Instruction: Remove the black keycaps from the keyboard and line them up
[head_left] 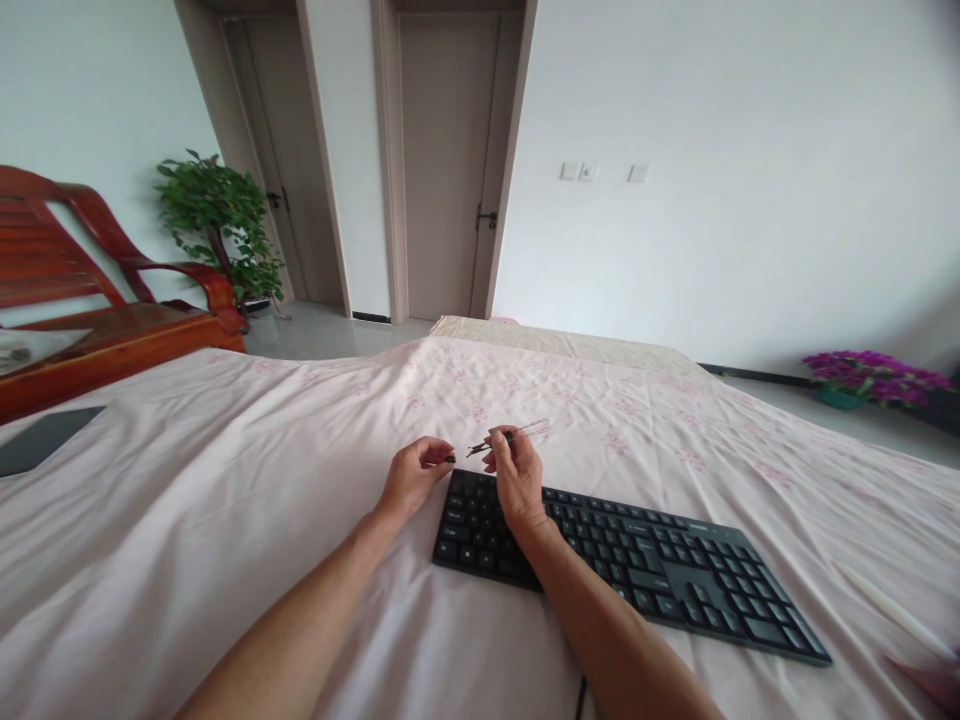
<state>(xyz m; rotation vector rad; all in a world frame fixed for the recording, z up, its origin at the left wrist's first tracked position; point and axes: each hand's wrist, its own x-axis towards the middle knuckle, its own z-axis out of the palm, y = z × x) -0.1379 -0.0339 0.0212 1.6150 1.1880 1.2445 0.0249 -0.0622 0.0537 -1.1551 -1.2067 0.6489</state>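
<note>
Head camera looked down along two bare forearms to a black keyboard lying on a pale pink bedsheet. Above the keyboard's left end, the right hand had its grip pressed together, pinching a thin dark tool whose kind was too small to tell. Just left of the keyboard's far corner, the left hand pinched a small dark piece between fingertips, close to the tool's tip. Far left of the keyboard stood a red wooden bench and a green potted plant; beyond it, a closed door; far right, purple flowers.
</note>
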